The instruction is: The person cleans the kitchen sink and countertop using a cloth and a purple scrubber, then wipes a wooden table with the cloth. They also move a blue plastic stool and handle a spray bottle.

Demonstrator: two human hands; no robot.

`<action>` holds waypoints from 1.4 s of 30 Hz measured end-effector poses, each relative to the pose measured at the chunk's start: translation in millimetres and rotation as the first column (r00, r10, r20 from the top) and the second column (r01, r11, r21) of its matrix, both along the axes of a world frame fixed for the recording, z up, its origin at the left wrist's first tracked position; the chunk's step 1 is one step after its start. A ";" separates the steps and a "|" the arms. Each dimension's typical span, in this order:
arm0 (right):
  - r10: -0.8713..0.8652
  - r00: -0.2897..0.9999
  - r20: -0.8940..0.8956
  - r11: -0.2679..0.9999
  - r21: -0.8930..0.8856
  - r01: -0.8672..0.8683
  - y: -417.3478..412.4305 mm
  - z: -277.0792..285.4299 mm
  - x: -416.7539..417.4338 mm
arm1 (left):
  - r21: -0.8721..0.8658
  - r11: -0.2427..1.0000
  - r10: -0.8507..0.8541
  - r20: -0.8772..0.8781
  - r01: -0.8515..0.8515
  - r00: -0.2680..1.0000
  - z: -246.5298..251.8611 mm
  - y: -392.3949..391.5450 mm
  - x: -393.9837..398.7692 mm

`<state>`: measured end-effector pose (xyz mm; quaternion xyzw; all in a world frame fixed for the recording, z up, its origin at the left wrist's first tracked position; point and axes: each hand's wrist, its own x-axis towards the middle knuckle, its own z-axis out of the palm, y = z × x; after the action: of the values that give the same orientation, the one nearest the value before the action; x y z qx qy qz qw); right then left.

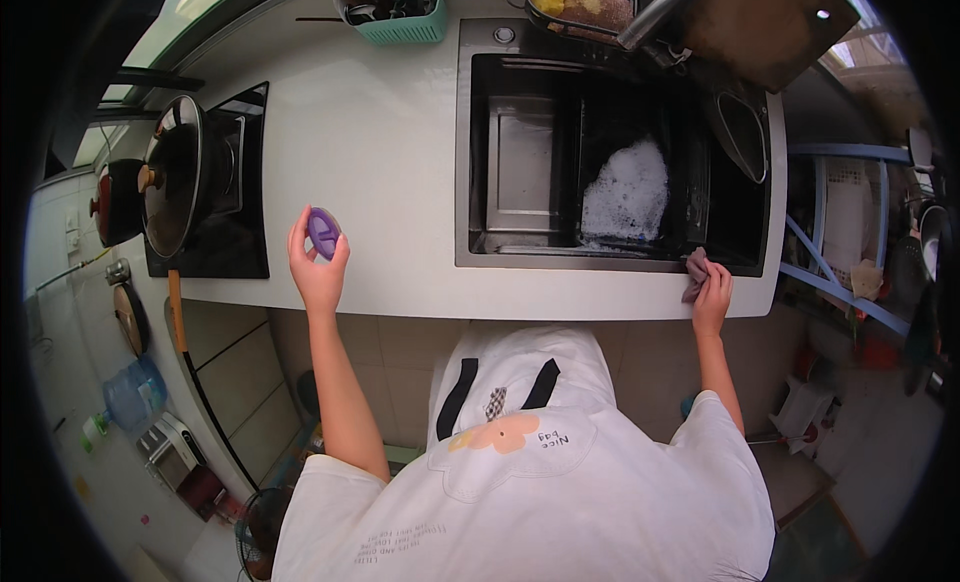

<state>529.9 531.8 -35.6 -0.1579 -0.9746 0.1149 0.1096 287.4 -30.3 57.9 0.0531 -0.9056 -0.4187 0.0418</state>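
Above the white countertop (360,162), my left hand (319,274) grips a small oval purple object (324,233) with a bar across its middle; its exact kind is unclear. My right hand (711,301) rests at the counter's front edge, pinching a crumpled greyish-purple cloth (696,274) beside the sink's lower right rim. The dark sink (472,154) lies between my hands, nearer the right one. White suds (630,192) fill part of a black basin (585,143) inside it.
A lidded pan (176,199) stands on the black cooktop (240,259) at the left, its wooden handle (176,312) jutting past the front edge. A mint-green utensil basket (409,23) sits at the back. A strainer (739,136) leans at the sink's right, below the faucet (660,16).
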 end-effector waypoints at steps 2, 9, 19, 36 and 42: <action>-0.139 0.973 -0.186 0.913 -0.404 0.053 -42.4 -4.0 -31.8 | 0.001 1.000 0.008 -0.016 -0.008 1.000 1.3 -10.3 3.4; 0.030 0.987 -0.159 0.716 -0.685 -0.132 -259.1 51.1 -220.7 | 0.032 0.997 0.076 -0.052 -0.074 0.996 19.6 -35.6 12.8; 0.284 0.922 -0.264 0.827 -0.420 -0.374 -336.8 8.9 -357.4 | 0.071 0.995 0.083 -0.110 -0.075 0.990 31.8 -38.1 16.1; 0.628 0.771 -0.103 0.734 -0.251 -0.631 -315.0 -3.1 -104.9 | 0.027 1.000 0.000 0.002 0.000 1.000 0.6 -6.6 -8.9; 0.343 0.938 0.058 0.938 -0.072 -0.339 -167.2 -3.7 -27.7 | 0.025 0.999 -0.036 0.053 0.035 0.998 -12.8 5.0 -10.7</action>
<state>502.3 364.6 -39.2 0.0062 -0.9865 0.1561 0.0494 276.7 -25.3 45.1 0.0485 -0.9022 -0.4286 0.0095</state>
